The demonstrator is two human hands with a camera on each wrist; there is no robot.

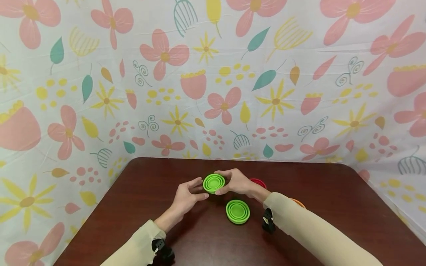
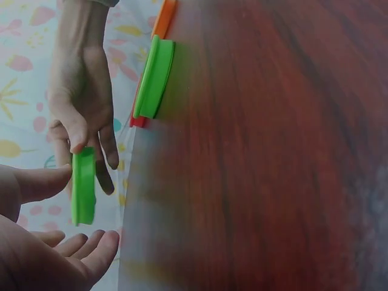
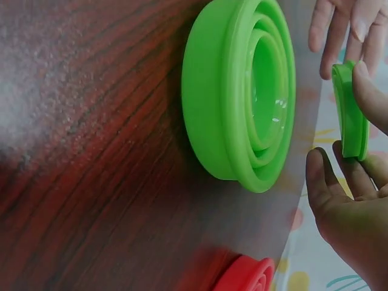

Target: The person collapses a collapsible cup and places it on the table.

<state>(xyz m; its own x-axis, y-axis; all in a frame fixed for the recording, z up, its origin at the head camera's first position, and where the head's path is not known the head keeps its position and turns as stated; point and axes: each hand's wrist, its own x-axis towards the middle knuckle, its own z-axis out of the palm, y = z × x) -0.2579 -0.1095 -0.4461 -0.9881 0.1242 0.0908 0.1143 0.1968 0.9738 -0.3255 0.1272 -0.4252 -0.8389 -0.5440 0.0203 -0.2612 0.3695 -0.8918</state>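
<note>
A green collapsible cup, pressed flat into concentric rings, is held above the table between both hands. My right hand pinches its rim between thumb and fingers. On the cup's other side, my left hand has its fingers spread and relaxed; in the left wrist view the thumb comes close to the rim, and whether it touches I cannot tell. A second, larger green collapsible cup lies on the table, nearer to me, its nested rings facing up.
Behind the right wrist lies a red collapsible cup, partly hidden. An orange item shows only its edge past the right sleeve. The dark wooden table meets a flower-patterned cloth at its back and sides.
</note>
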